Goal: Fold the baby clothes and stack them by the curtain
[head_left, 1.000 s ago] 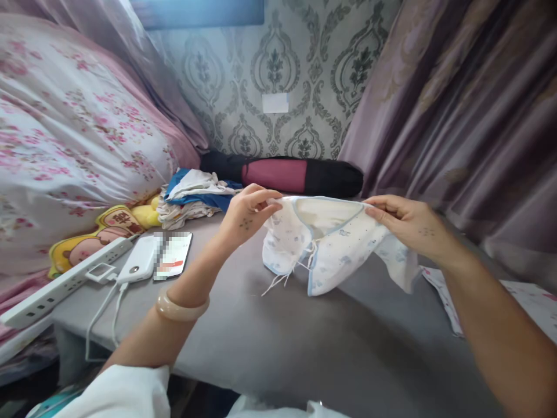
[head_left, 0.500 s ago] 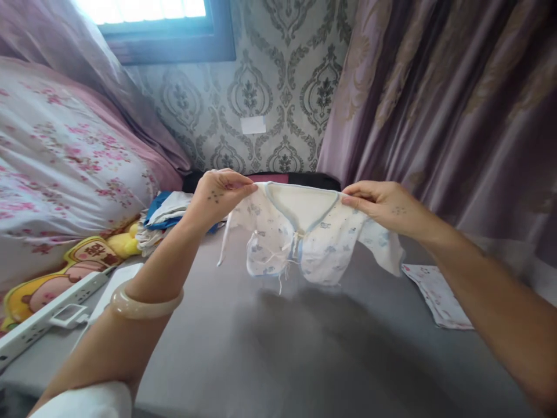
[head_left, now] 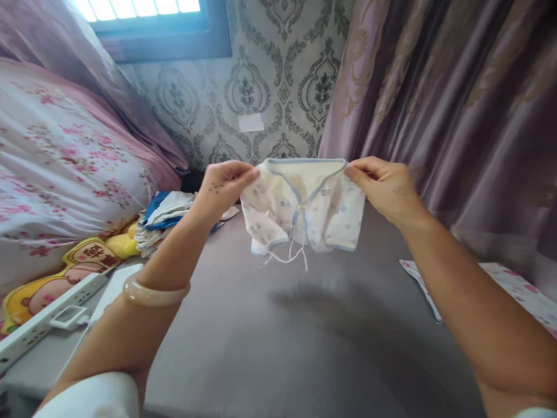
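A small white baby shirt with blue trim and a faint print hangs in the air above the grey sheet. My left hand pinches its shoulder on the left, and my right hand pinches the opposite shoulder. Between them the neckline is stretched straight, with the V-shaped front facing me. Thin white ties dangle from the front, and both sleeves fold inward or down. A shadow lies on the sheet beneath the shirt.
A pile of folded clothes sits at the left, beside a yellow plush toy and a white power strip. At the right, partly behind my forearm, lies folded printed cloth. Purple curtains hang behind.
Both hands have raised the shirt a little, nearer the wall. Its sleeves, spread outward before, now hang in against the body, and the ties have swung.
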Demonstrator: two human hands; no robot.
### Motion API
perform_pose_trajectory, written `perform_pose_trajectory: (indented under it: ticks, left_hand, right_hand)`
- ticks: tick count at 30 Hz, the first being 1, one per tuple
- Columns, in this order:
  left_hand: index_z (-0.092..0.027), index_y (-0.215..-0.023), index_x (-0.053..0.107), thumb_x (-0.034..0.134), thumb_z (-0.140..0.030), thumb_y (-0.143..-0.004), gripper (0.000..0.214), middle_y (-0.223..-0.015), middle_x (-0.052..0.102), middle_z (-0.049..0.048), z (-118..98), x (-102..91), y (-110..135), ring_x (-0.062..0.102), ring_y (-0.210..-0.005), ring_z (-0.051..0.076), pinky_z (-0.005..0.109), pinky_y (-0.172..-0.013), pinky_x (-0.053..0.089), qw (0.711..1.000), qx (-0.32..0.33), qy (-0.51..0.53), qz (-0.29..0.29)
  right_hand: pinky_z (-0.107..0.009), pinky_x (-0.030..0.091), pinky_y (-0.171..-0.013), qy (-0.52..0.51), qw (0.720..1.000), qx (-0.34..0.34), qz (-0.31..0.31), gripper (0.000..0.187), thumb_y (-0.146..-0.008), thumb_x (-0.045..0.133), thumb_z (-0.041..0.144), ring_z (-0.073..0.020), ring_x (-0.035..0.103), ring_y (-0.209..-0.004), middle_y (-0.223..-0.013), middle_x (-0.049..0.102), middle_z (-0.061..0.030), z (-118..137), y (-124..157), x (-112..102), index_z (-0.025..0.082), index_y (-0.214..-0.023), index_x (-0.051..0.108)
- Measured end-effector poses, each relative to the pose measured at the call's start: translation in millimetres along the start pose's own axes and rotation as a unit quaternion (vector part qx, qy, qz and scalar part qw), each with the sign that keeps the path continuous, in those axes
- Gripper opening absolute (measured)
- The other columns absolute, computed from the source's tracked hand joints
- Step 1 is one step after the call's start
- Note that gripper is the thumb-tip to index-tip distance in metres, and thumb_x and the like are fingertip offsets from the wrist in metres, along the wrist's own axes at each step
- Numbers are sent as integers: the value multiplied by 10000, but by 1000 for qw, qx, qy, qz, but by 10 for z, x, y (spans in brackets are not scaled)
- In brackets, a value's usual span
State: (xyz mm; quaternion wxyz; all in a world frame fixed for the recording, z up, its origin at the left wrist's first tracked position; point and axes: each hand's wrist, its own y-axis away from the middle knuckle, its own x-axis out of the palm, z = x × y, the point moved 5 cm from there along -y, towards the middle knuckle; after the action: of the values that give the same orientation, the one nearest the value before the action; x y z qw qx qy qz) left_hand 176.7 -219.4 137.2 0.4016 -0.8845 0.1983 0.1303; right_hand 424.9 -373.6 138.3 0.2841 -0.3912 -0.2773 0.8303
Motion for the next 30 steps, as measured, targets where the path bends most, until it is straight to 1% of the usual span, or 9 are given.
perform_pose_trajectory:
  ticks: [3,6,8,10,12,19,24,28,30]
  left_hand:
    - [-174,-743,727,738,-454,-699,283,-724,685,42,35,37,-20,608,-688,156,247,-592,481,1000,11,3,22]
    - [-182,-784,737,693,-470,-747,294,-788,695,56,103,35,-39,614,-731,156,245,-611,483,1000,21,16,3]
    - [-185,-766,741,714,-454,-727,274,-795,693,55,163,95,-43,607,-717,153,248,-604,479,999,17,0,49]
    - [-182,-742,739,731,-430,-712,250,-831,695,60,191,94,-45,605,-740,155,252,-620,480,999,24,-21,37]
    - [-177,-760,738,712,-426,-737,251,-883,698,67,188,56,-46,611,-794,164,260,-655,484,999,28,-24,-3]
    - [-189,-777,720,703,-375,-762,187,-911,681,52,139,2,-56,602,-887,170,280,-763,482,998,33,-38,-43]
    - [-189,-786,715,688,-320,-773,134,-857,669,39,256,53,-61,591,-882,176,307,-806,478,995,23,-74,-58]
    - [-207,-812,713,682,-315,-789,115,-883,673,44,250,33,-42,592,-906,181,314,-809,480,992,17,-93,-79]
    - [-209,-790,714,704,-322,-778,114,-884,679,48,147,0,-1,601,-921,194,326,-789,487,996,21,-68,-56]
  right_hand:
    - [-351,528,-767,-7,998,15,55,298,-798,649,549,-235,657,-919,-946,727,-34,-67,-11,98,267,-815,742]
    - [-338,525,-748,-35,998,43,19,343,-813,614,581,-228,655,-924,-951,724,-34,-168,-4,118,263,-850,738]
    - [-340,523,-740,-42,996,51,52,370,-779,646,598,-233,658,-903,-906,726,-36,-226,15,188,243,-823,740]
    - [-346,525,-766,-52,993,52,87,375,-739,688,597,-239,659,-911,-911,731,-36,-265,39,249,233,-802,745]
    - [-351,529,-788,-79,992,67,75,364,-758,672,591,-232,662,-916,-944,735,-30,-302,52,246,247,-847,752]
    - [-373,538,-760,-105,991,73,27,357,-762,685,562,-231,671,-868,-929,739,-33,-316,28,159,252,-928,750]
    - [-370,523,-758,2,999,36,13,282,-779,677,527,-251,666,-910,-940,735,-46,-334,-13,174,258,-813,750]
    - [-370,519,-713,-11,998,54,-37,293,-774,685,529,-253,666,-884,-902,732,-56,-301,0,116,248,-827,747]
    - [-376,522,-718,-42,996,71,-11,323,-747,703,559,-245,662,-859,-877,727,-55,-211,44,74,245,-808,745]
